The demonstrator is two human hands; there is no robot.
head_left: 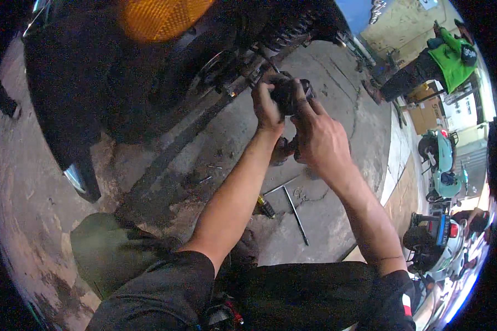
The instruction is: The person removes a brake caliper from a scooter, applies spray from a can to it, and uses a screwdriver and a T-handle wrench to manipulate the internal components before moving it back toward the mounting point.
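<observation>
My left hand [268,107] and my right hand [323,135] meet in the upper middle, below a motorbike's coil spring [292,30]. Between them is a black, lumpy part [286,95] whose kind I cannot make out. The left fingers wrap its near left side, while the right fingers close on its right side. A thin rod or hose reaches down to it from the bike. Just under the hands, a dark rounded object [281,153] is partly covered by them.
On the concrete floor lie a T-handle wrench [296,214], a yellow-and-black screwdriver [266,206] and small metal pieces [206,179]. An orange turn-signal lens [164,19] hangs above at the upper left. Far right are a person in green [451,63], cardboard boxes [427,115] and parked scooters [447,160].
</observation>
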